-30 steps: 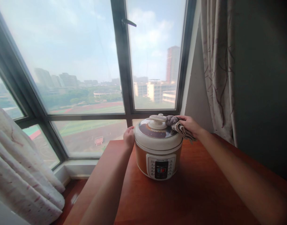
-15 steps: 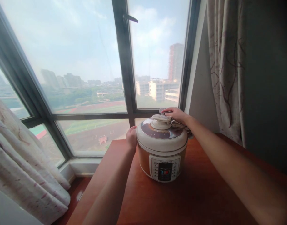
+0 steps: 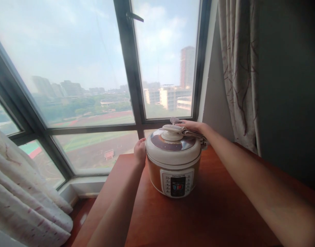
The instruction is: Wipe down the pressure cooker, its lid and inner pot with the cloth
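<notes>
An electric pressure cooker (image 3: 172, 161) with a cream lid, a shiny dark lid top and an orange-brown body stands upright on the wooden table (image 3: 152, 223). Its control panel (image 3: 178, 185) faces me. Against the cooker's left side my left hand (image 3: 140, 151) is closed, its fingers curled at the rim and partly hidden. My right hand (image 3: 194, 126) holds a folded brownish cloth (image 3: 195, 134) over the far right of the lid, close behind the cream lid knob (image 3: 172, 132). One end of the cloth sticks up past my fingertips.
Beyond the table's far edge are tall windows with dark frames (image 3: 138, 85) and a handle (image 3: 135, 16). A patterned curtain (image 3: 26, 199) hangs at the left, and another curtain (image 3: 239, 75) hangs by the dark wall at the right.
The view has shifted slightly, so everything sits a little further left. My right hand and the cloth have moved slightly over the lid. My left hand stays at the cooker's side.
</notes>
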Available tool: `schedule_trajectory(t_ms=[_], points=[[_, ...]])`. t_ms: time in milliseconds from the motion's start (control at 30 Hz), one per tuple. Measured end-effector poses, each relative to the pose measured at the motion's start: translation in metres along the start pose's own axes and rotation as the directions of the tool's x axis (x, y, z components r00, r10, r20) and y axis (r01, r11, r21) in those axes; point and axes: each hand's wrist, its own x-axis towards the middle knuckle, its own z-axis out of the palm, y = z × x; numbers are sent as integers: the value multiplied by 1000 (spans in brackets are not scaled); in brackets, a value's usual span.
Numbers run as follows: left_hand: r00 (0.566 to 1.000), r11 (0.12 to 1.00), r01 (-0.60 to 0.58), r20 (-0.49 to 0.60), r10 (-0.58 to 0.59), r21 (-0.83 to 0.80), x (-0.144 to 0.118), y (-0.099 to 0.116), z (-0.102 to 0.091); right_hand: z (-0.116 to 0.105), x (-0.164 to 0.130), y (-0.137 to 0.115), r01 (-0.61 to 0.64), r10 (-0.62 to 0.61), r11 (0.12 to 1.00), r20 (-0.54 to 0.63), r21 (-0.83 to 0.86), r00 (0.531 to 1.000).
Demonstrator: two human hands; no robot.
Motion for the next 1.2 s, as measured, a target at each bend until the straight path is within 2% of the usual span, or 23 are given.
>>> schedule_trajectory(t_ms=[67,200,333,467,633,733,833,967,1100,1200], points=[[1000,1000,0,2,0,-17,0,1,0,-6,-9,7,-54,52,997,28,57,998],[1000,999,1,-4,-2,-50,-1,2,1,-10,-23,19,-48,55,993,-63,110,996],[1000,997,8,-16,-9,-82,-2,3,1,-6,-23,12,86,-74,989,-99,123,992],[999,994,20,-27,-23,-108,-2,3,2,1,-5,-9,204,-195,968,-71,148,978],[998,992,44,-28,-47,-118,-3,3,4,10,26,-24,193,-212,962,80,195,974],[998,991,57,-30,-61,-122,-3,4,5,7,37,-27,93,-120,989,259,115,958],[997,990,68,-30,-72,-126,-4,5,5,2,39,-32,16,-12,1000,343,-6,939],[996,990,71,-36,-76,-123,-4,7,4,-3,36,-38,0,28,996,318,-89,948],[998,990,62,-26,-66,-127,-5,9,5,-1,37,-40,-3,45,975,188,-222,981],[998,991,55,-23,-58,-121,-5,9,5,5,44,-39,21,14,959,121,-282,993]])
